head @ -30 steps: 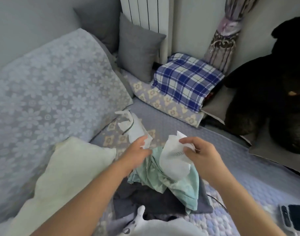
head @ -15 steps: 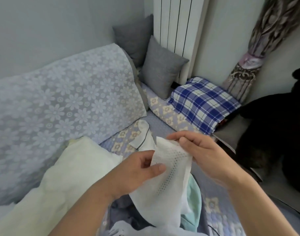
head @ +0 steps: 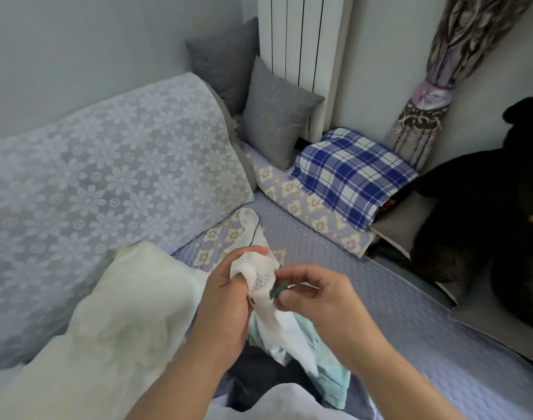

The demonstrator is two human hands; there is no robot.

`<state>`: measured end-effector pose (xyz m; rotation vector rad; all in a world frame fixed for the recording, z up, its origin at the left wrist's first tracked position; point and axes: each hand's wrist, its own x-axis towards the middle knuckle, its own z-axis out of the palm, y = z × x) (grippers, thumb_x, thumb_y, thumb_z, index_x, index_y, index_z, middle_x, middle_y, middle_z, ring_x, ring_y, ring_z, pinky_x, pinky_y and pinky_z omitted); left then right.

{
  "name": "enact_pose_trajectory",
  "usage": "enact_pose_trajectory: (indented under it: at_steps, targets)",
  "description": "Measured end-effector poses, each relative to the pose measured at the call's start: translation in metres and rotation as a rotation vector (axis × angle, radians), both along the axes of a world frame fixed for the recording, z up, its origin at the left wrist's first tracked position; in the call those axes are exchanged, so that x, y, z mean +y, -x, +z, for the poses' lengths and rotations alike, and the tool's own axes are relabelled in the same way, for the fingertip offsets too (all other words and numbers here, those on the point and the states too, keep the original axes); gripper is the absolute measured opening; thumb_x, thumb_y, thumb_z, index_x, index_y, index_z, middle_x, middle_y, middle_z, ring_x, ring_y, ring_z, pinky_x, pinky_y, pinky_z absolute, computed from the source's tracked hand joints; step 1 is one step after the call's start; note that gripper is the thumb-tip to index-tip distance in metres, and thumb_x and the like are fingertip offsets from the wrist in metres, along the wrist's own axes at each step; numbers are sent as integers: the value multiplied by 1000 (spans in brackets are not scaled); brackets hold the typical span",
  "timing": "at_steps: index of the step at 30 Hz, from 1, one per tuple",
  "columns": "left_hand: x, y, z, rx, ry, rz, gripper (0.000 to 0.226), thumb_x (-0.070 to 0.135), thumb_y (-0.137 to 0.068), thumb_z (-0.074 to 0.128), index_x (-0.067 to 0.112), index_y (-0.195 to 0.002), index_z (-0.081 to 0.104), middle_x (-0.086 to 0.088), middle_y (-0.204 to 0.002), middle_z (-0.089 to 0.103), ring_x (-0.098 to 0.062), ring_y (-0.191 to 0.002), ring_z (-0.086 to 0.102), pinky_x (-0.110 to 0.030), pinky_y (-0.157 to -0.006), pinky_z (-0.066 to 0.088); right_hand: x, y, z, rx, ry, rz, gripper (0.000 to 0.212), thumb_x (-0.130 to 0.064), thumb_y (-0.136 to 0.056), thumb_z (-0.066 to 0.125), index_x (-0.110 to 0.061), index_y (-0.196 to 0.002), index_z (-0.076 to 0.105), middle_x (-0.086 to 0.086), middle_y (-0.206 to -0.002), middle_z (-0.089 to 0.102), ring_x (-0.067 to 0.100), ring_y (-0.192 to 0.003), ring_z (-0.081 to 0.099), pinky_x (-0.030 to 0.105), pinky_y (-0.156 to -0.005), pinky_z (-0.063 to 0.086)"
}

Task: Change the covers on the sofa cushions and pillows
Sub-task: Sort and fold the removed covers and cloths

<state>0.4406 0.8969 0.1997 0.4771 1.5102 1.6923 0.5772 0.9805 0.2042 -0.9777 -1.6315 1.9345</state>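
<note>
My left hand (head: 226, 301) grips a bunched white cloth with small dots (head: 260, 275) above the sofa seat. My right hand (head: 316, 298) pinches the same cloth at a small green piece (head: 278, 289) on its edge. The cloth's tail hangs down over a mint green fabric (head: 326, 377) and a dark grey fabric (head: 259, 380) piled below my hands. A bare cream pillow (head: 120, 325) lies to the left. Two grey cushions (head: 274, 113) lean in the far corner. A blue plaid pillow (head: 350, 174) lies beside them.
A lace flower cover (head: 107, 177) drapes the sofa back at left. Another white cloth (head: 250, 228) lies on the quilted blue seat (head: 365, 298). A big black plush toy (head: 486, 213) sits at right. A radiator (head: 298, 40) and a tied curtain (head: 432, 95) stand behind.
The white cloth was spread between both hands; now it is bunched in my left hand, and my right hand has come in to pinch its edge. The view has shifted slightly.
</note>
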Motion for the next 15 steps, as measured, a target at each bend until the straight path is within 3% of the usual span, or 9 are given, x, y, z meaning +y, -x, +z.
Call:
enact_pose_trajectory:
  at_steps: [3, 6, 10, 13, 15]
  targets:
    - [-2, -2, 3, -144, -63, 38, 30, 14, -86, 52, 15, -109, 72, -22, -110, 70, -33, -95, 66, -40, -75, 56, -11, 4, 1, 21, 23, 35, 27, 4, -85, 73, -13, -106, 73, 8, -90, 76, 23, -85, 75, 28, -82, 58]
    - [-6, -8, 9, -301, -90, 75, 25, 5, -99, 48, 3, -120, 61, -22, -102, 66, -31, -86, 65, -36, -63, 56, -17, 8, 1, 21, -9, -11, 16, 3, -86, 73, -8, -98, 70, 12, -84, 76, 24, -80, 74, 30, -81, 60]
    - [-16, -18, 14, -472, -180, -8, 30, 21, -94, 47, -1, -107, 62, -22, -105, 58, -34, -91, 54, -40, -77, 51, -20, 9, -2, 3, -73, -77, 5, 2, -90, 68, -1, -86, 69, 14, -75, 74, 25, -72, 71, 31, -75, 60]
    - [-22, -24, 4, -274, -60, -1, 29, 22, -92, 62, -3, -106, 66, -28, -110, 69, -36, -98, 65, -43, -93, 54, -23, 6, -4, -40, -94, -103, 13, -8, -94, 66, -1, -83, 66, 10, -77, 75, 23, -77, 73, 31, -76, 59]
    - [-26, -26, -3, -84, 32, 44, 23, 22, -87, 73, 4, -101, 72, -25, -105, 73, -41, -102, 68, -56, -101, 51, -28, 6, -5, -67, -78, -78, 15, -10, -95, 63, 0, -84, 64, 9, -77, 75, 21, -79, 73, 33, -79, 59]
